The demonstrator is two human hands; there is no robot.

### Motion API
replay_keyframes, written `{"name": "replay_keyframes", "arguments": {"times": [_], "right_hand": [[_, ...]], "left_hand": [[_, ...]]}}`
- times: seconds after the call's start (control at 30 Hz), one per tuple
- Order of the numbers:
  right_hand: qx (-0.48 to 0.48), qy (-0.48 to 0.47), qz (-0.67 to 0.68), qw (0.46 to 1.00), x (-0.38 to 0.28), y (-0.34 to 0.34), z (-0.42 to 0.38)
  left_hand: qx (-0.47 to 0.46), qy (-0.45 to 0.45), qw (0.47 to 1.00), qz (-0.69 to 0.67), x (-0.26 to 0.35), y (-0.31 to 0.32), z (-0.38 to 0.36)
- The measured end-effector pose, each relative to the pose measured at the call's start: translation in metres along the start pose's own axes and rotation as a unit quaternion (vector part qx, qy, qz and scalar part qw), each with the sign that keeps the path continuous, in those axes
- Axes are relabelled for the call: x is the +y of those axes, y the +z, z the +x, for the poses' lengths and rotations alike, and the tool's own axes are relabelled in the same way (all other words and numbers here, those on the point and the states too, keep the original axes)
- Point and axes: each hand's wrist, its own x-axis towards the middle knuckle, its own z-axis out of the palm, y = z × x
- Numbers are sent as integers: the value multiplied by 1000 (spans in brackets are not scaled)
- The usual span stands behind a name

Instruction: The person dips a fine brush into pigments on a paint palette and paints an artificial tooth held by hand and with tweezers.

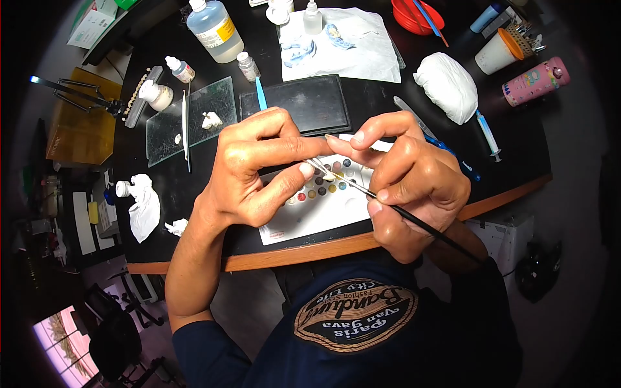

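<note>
My left hand (259, 165) is closed on slim metal tweezers (315, 163), whose tips hold a small cream-coloured piece like a dental crown (329, 176). A blue handle end (260, 94) sticks out behind this hand, probably part of the same tool. My right hand (414, 184) pinches a fine brush (414, 221) with a black handle. The brush tip is at the cream piece, and whether it touches is too small to tell. Fingers of both hands meet above it. Beneath them lies a white palette card (310, 216) with several round coloured dots, partly hidden by the hands.
A glass slab (165, 132) with white lumps and a dark flat box (330, 97) lie beyond my hands. Around them are a large bottle (217, 35), dental models (339, 37) on white paper, a white wrapped bundle (446, 87), a syringe (486, 136) and a pink tumbler (535, 81).
</note>
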Motion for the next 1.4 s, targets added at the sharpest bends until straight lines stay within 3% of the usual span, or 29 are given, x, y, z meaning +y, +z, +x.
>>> {"name": "replay_keyframes", "arguments": {"times": [0.17, 0.83, 0.97, 1.4], "right_hand": [[2, -13, -3, 1000, 4, 1, -3], [-18, -1, -24, 1000, -2, 0, 0], [45, -23, -39, 998, 6, 9, -2], [37, -27, -39, 998, 5, 8, -2]], "left_hand": [[12, 47, 999, 7, -3, -1, 3], [-4, 34, 999, 15, -2, -2, 0], [19, 50, 999, 0, -3, 0, 3], [19, 48, 999, 1, -3, 0, 3]]}}
